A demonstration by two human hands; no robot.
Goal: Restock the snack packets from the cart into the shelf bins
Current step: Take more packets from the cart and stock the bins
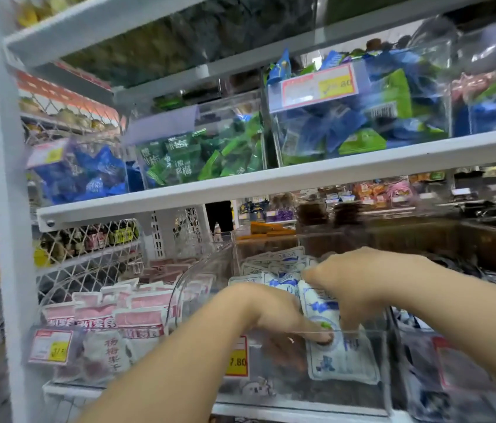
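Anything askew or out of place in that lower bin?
One white-and-blue packet stands on end against the clear bin's front wall, while those behind lie flatter. The left hand and right hand both grip it. Nothing looks spilled or torn.

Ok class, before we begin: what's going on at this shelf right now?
A person is restocking a shop shelf. The left hand and right hand both reach into a clear bin on the lower shelf and hold a white-and-blue packet, which stands against the bin's front wall. More matching packets lie behind it. Pink-and-white packets fill the bin to the left.
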